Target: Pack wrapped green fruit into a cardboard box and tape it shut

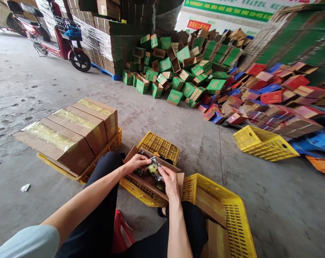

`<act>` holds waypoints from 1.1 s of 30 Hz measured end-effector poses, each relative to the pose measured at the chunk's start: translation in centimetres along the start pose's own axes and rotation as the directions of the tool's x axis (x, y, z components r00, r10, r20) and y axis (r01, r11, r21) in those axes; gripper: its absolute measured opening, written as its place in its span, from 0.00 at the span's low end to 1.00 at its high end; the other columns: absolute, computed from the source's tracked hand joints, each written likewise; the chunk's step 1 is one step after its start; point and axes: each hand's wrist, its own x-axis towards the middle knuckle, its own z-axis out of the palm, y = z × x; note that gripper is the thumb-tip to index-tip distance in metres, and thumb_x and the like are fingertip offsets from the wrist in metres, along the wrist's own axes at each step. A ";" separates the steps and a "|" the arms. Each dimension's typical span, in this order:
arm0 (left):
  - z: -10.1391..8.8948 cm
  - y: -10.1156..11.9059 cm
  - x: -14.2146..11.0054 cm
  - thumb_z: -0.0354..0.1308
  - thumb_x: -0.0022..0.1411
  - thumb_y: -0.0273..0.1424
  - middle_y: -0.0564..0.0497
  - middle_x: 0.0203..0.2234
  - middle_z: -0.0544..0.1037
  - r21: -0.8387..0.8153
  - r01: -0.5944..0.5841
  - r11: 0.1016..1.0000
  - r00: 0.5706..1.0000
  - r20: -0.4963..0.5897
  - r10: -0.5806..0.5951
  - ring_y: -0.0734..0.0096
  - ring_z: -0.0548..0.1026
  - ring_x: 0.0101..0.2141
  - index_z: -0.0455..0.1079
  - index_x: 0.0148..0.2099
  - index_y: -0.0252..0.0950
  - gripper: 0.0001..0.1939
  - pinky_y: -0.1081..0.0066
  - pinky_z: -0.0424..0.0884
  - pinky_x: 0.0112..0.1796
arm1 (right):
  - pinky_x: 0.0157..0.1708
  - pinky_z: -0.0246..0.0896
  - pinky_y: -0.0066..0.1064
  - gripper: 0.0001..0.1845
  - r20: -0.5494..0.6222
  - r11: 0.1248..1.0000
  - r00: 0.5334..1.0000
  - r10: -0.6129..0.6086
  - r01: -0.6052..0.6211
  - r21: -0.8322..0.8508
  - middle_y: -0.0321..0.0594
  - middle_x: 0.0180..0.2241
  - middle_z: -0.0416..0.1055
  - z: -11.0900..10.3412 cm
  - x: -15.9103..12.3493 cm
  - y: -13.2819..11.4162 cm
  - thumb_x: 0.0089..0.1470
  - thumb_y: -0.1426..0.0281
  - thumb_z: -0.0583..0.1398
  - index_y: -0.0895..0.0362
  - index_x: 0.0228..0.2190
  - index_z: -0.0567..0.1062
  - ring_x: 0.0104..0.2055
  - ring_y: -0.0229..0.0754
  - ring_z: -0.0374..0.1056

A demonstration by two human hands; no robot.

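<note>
My left hand [137, 163] and my right hand [169, 179] pinch the two sides of a clear plastic bag [153, 167] with a yellow-green piece of what looks like fruit inside. Both hands hold it just above an open cardboard box [149, 185]. More dark and greenish wrapped pieces lie in the box below the bag, partly hidden by my hands; their kind is unclear. The box rests on an upturned yellow plastic crate [137, 191] between my knees.
Taped cartons [71, 132] sit on a yellow crate at left. A yellow crate [240, 215] at right holds cartons. Behind are heaps of green boxes [165, 64] and red and blue boxes [270, 93], another crate [262, 143], and a red scooter [57, 46].
</note>
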 end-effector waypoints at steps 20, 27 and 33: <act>0.8 0.8 -0.7 0.76 0.50 0.44 0.47 0.38 0.81 0.006 -0.072 0.997 0.976 0.205 0.069 0.68 0.76 0.36 0.78 0.50 0.34 0.29 0.71 0.68 0.38 | 0.47 0.69 0.39 0.20 -0.042 0.995 0.995 -0.093 0.094 0.023 0.40 0.41 0.82 0.1 0.4 0.2 0.51 0.52 0.69 0.52 0.40 0.82 0.43 0.49 0.75; 0.9 0.6 -0.8 0.77 0.50 0.40 0.43 0.46 0.80 -0.106 0.040 0.994 0.949 0.316 -0.005 0.61 0.77 0.46 0.75 0.54 0.35 0.32 0.68 0.70 0.44 | 0.46 0.71 0.41 0.19 -0.121 0.991 0.991 -0.058 0.072 0.113 0.41 0.42 0.81 0.4 0.9 0.9 0.47 0.53 0.70 0.51 0.38 0.80 0.44 0.51 0.76; 1.1 0.6 -0.7 0.77 0.48 0.42 0.47 0.41 0.79 -0.099 -0.043 0.994 0.982 0.178 0.060 0.67 0.76 0.40 0.72 0.47 0.34 0.29 0.70 0.68 0.42 | 0.56 0.68 0.44 0.34 -0.068 0.981 0.993 -0.097 0.107 0.161 0.42 0.52 0.78 0.8 0.6 0.2 0.49 0.56 0.70 0.48 0.57 0.73 0.55 0.50 0.73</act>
